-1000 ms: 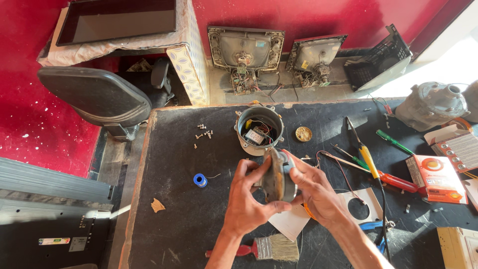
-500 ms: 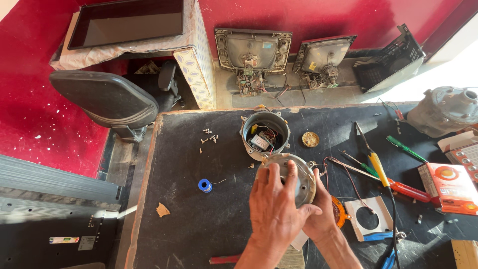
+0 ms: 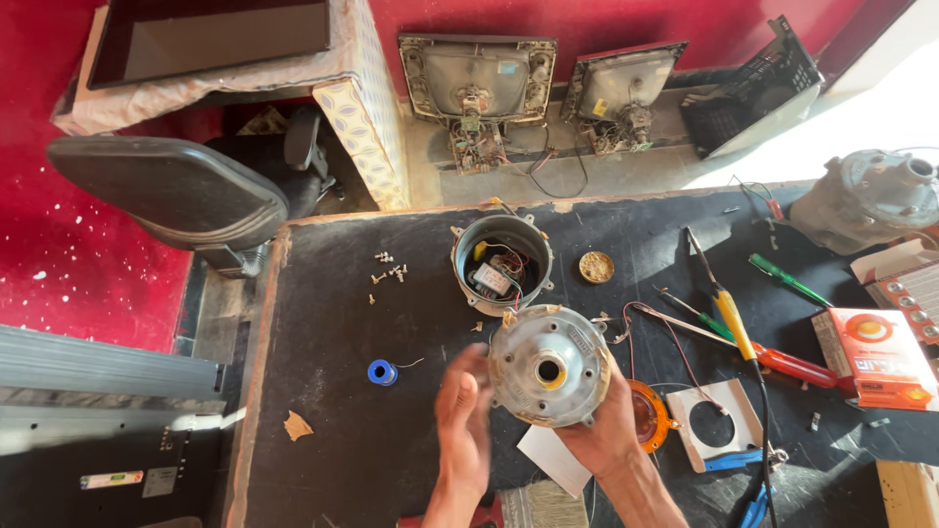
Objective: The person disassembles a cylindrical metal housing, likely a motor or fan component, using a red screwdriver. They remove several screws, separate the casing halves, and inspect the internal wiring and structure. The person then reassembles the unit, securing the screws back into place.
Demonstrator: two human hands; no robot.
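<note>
Near the front edge of the worktop (image 3: 323, 391), about midway along it, your right hand (image 3: 606, 430) cups a round grey motor cover (image 3: 548, 365) from below, flat face and centre hole turned up toward you, fingers wrapped around its lower right rim. Your left hand (image 3: 465, 416) hangs just beside the cover's left rim, fingers loosely spread and blurred, gripping nothing; you cannot tell whether it touches the metal. Just behind the cover, toward the back edge, stands an open round housing (image 3: 502, 264), and inside it you can see a small circuit board with a tangle of thin wires. Left of the housing lies a scatter of small screws (image 3: 388, 269), and nearer you a blue solder spool (image 3: 381, 372) with its loose end trailing right. A small brass disc (image 3: 597, 266) sits just right of the housing. Toward the right edge lie a yellow-handled screwdriver (image 3: 732, 323), a red-handled one (image 3: 797, 369) and a green one (image 3: 787, 281), with an orange box (image 3: 875, 357) beyond them. An orange ring (image 3: 650, 416) peeks out beside your right wrist, next to a white square plate (image 3: 719, 430) with a round hole. A brush (image 3: 538, 506) lies at the front edge between your forearms. A grey motor body (image 3: 866, 200) rests at the far right corner.
</note>
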